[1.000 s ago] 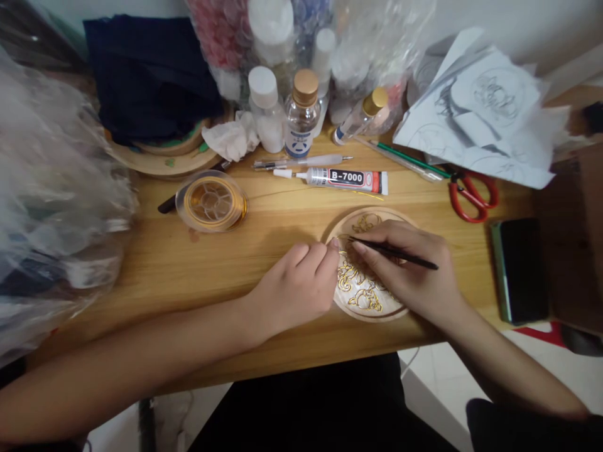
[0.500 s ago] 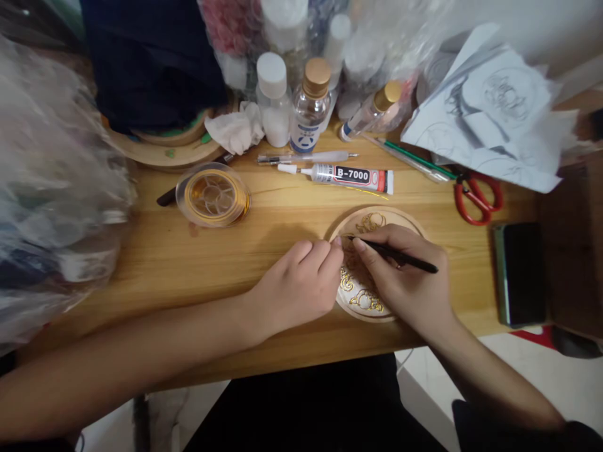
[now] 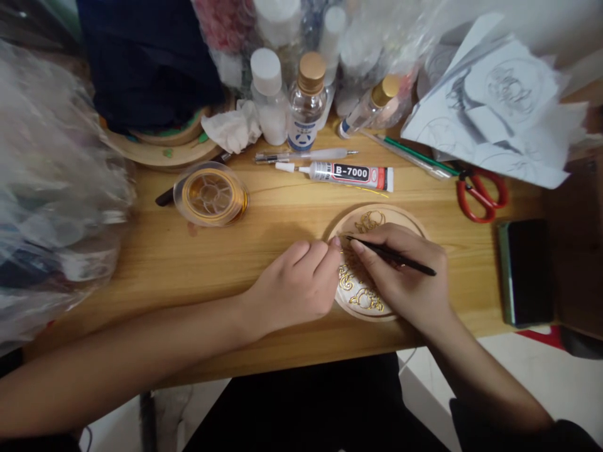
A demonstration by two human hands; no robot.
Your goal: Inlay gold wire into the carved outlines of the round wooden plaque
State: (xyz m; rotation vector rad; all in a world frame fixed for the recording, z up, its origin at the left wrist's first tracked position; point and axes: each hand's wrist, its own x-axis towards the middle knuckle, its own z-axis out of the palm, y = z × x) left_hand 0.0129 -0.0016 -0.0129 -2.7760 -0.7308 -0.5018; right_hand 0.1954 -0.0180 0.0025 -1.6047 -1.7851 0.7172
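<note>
Right grip grasps one black tool; left grip is curled, contents unclear. Under both, near the bench's front edge, lies one round, pale wooden board with gold outlines. Behind: one glue tube, one spool.

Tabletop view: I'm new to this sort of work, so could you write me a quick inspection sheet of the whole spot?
Surface: wooden table, grain visible.
Work things: round wooden disc bearing gold-coloured outlines; thin black tool.
Clutter: spool, B-7000 tube and red-handled scissors lie loose; bottles and papers crowd the back; a phone lies at the right.
Hands: left hand at the disc's left edge, its grip unclear; right hand holds the tool, tip by the left fingertips.
Cables: thin pale cord below the front edge; none seen on top.
Surroundings: plastic bag at left, pale floor below.
</note>
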